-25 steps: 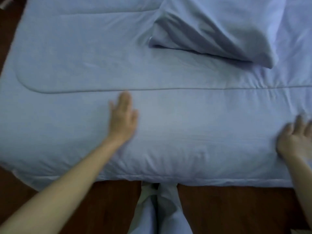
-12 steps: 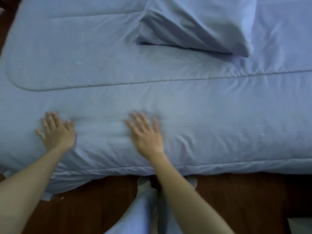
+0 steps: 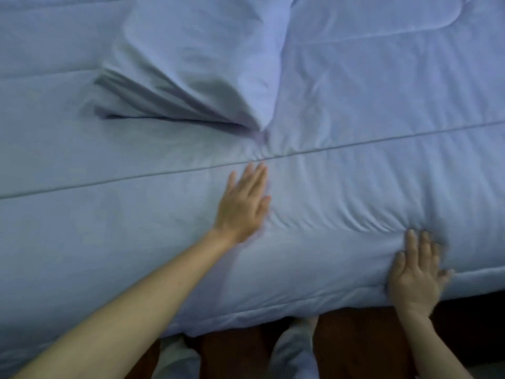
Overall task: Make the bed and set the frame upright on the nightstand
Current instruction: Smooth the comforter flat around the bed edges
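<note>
Left hand (image 3: 243, 206) is laid flat, fingers spread, on the blue comforter (image 3: 382, 165); right hand (image 3: 418, 272) is pressed palm-down at its near edge. Pillow (image 3: 196, 67) lies beyond. Nothing is gripped.

A dark reddish-brown wooden floor (image 3: 355, 340) shows in a strip along the lower edge of the view. On it stand the person's legs in pale trousers (image 3: 293, 351), one leg near the middle, the other just to its left, partly cut off.
</note>
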Motion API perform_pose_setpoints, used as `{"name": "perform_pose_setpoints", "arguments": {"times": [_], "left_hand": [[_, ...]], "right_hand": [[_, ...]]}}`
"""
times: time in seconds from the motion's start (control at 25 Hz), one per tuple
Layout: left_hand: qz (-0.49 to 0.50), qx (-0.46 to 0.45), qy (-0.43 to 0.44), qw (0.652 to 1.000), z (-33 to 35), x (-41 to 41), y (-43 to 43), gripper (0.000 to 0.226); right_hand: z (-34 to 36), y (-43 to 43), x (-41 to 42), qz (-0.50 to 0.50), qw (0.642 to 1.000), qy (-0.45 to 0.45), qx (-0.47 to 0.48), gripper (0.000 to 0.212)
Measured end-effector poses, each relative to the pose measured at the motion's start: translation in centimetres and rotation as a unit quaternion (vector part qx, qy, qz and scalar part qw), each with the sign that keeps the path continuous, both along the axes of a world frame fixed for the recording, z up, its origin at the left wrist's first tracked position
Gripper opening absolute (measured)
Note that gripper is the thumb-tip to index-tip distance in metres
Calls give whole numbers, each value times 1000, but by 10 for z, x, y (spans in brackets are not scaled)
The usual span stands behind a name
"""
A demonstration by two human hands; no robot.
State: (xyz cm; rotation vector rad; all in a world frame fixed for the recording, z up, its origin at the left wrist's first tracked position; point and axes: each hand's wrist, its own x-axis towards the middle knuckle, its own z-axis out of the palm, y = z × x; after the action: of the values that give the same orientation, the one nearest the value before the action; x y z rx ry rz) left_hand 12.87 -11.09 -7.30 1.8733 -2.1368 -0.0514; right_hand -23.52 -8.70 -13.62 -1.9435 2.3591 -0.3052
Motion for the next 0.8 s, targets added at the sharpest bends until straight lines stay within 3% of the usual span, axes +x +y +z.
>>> {"name": "perform_pose_setpoints", "arguments": {"times": [0.12, 0.2, 0.32, 0.4, 0.48, 0.56, 0.72, 0.8], "left_hand": [[-70, 77, -10, 995, 0, -96, -87, 62], [-6, 138, -3, 990, -11, -117, -130, 63], [169, 137, -18, 976, -28, -80, -138, 60], [246, 120, -42, 961, -31, -34, -108, 59], [316, 131, -58, 938, -35, 12, -63, 61], [374, 158, -53, 912, -35, 53, -21, 65], [441, 160, -45, 882, -20, 80, -19, 63], [415, 87, -5, 906, -11, 49, -42, 51]], "right_hand": [[18, -43, -38, -117, 991, -58, 6, 47], [36, -87, -11, -134, 986, -96, -36, 42], [62, -139, 77, 50, 986, -149, -53, 47], [77, -161, 140, 227, 956, -186, 25, 47], [78, -176, 174, 376, 905, -143, 140, 50], [63, -199, 160, 421, 890, -52, 168, 53], [44, -216, 24, 219, 966, -57, 123, 54], [46, -203, -57, 117, 986, -35, 112, 53]]}}
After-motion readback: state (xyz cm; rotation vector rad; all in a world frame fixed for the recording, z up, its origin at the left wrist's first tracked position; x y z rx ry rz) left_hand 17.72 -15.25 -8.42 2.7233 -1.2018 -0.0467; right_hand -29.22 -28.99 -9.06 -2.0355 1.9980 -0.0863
